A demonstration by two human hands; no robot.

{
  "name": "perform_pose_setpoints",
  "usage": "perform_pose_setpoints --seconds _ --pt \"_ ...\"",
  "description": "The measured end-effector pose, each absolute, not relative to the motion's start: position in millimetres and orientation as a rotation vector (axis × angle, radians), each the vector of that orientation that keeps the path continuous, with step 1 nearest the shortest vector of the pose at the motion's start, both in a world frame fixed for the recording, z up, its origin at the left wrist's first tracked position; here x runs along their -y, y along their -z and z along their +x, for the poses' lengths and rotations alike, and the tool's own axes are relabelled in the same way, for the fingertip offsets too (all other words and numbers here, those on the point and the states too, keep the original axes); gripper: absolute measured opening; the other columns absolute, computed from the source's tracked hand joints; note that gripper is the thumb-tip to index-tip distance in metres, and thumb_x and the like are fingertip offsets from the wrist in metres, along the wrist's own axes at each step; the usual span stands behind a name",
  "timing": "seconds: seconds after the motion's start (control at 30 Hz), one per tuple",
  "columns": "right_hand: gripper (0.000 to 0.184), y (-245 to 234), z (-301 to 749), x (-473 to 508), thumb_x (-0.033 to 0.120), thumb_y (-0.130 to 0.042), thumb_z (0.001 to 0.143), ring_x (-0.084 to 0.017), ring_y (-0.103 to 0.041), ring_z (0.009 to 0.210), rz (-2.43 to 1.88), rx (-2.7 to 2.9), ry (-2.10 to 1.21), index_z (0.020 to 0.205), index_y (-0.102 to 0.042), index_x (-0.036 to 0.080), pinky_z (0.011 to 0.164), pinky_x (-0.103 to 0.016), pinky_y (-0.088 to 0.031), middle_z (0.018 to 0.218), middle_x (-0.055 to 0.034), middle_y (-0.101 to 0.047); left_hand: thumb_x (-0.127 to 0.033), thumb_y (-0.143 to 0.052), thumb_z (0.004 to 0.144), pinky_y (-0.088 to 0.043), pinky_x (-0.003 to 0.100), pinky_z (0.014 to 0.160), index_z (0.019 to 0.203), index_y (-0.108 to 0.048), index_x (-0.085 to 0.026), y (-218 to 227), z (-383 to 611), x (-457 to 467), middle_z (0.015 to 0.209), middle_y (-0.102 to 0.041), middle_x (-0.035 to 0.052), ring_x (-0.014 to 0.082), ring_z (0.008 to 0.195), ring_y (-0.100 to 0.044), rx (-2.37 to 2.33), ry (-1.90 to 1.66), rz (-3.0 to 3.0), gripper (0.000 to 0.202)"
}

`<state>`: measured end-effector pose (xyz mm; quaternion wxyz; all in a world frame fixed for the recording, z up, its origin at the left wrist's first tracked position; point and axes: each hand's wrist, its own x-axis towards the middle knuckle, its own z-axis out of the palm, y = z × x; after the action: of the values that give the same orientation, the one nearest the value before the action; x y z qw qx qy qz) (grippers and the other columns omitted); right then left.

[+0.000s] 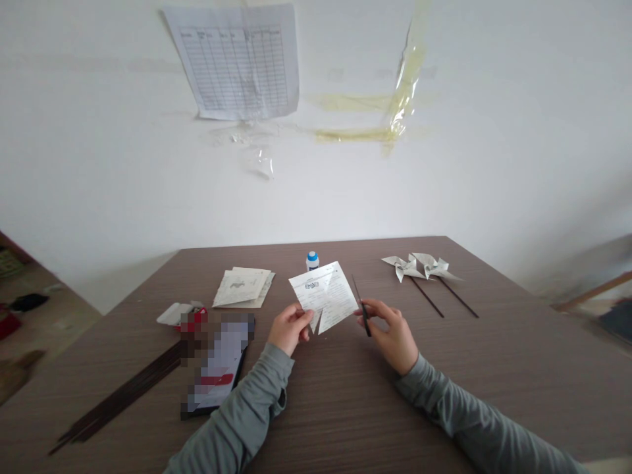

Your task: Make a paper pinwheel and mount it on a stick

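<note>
My left hand [289, 327] is closed in a pinch on the lower corner of a square printed paper [324, 295], held up above the brown table [345, 395]. The paper shows a cut slit near its bottom edge. My right hand [390, 329] is closed around small black scissors [360, 304], whose thin blades point up and away just right of the paper. Both arms wear grey sleeves.
A white glue bottle with a blue cap [312, 261] stands behind the paper. Folded papers [243, 288] lie to the left, two paper pinwheels on dark sticks [419, 268] to the right. Several dark sticks [123, 395], a blurred pad [217, 359] and a small box [180, 313] lie at left.
</note>
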<state>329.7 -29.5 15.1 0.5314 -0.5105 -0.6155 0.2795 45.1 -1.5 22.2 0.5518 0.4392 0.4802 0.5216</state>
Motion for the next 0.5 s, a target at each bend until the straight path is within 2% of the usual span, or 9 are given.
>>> perform_pose_setpoints --seconds 0.17,0.27,0.37,0.5 --pt "0.041 -11 345 8 0.054 -0.089 0.089 -0.038 -0.093 0.104 -1.229 1.360 -0.630 0.123 -0.091 0.030 0.116 -0.061 -0.074 0.107 -0.0095 -0.099 -0.058 -0.117 0.068 -0.038 0.024 0.048 0.088 -0.085 -0.020 -23 45 4 0.069 -0.074 -0.0044 0.0072 0.045 -0.047 -1.104 -1.171 1.127 0.053" --pt "0.040 -14 346 6 0.053 -0.091 0.086 -0.037 -0.092 0.101 -1.230 1.378 -0.665 0.118 -0.090 0.030 0.112 -0.058 -0.074 0.097 -0.0058 -0.095 -0.061 -0.118 0.069 -0.037 0.024 0.047 0.086 -0.083 -0.021 -22 45 5 0.068 -0.072 -0.0054 0.0067 0.045 -0.045 -1.102 -1.145 1.143 0.055" --pt "0.037 -15 344 8 0.050 -0.092 0.085 -0.034 -0.089 0.095 -1.208 1.410 -0.710 0.114 -0.089 0.028 0.109 -0.054 -0.074 0.086 -0.0020 -0.088 -0.064 -0.119 0.068 -0.037 0.025 0.048 0.085 -0.083 -0.022 -22 45 5 0.063 -0.067 -0.0072 0.0070 0.045 -0.044 -1.103 -1.134 1.149 0.058" --pt "0.039 -13 341 11 0.047 -0.093 0.082 -0.031 -0.086 0.090 -1.178 1.420 -0.821 0.115 -0.087 0.027 0.100 -0.049 -0.072 0.084 -0.0001 -0.084 -0.073 -0.119 0.065 -0.037 0.026 0.049 0.084 -0.084 -0.022 -20 44 2 0.055 -0.054 -0.0113 0.0089 0.045 -0.044 -1.115 -1.171 1.132 0.064"
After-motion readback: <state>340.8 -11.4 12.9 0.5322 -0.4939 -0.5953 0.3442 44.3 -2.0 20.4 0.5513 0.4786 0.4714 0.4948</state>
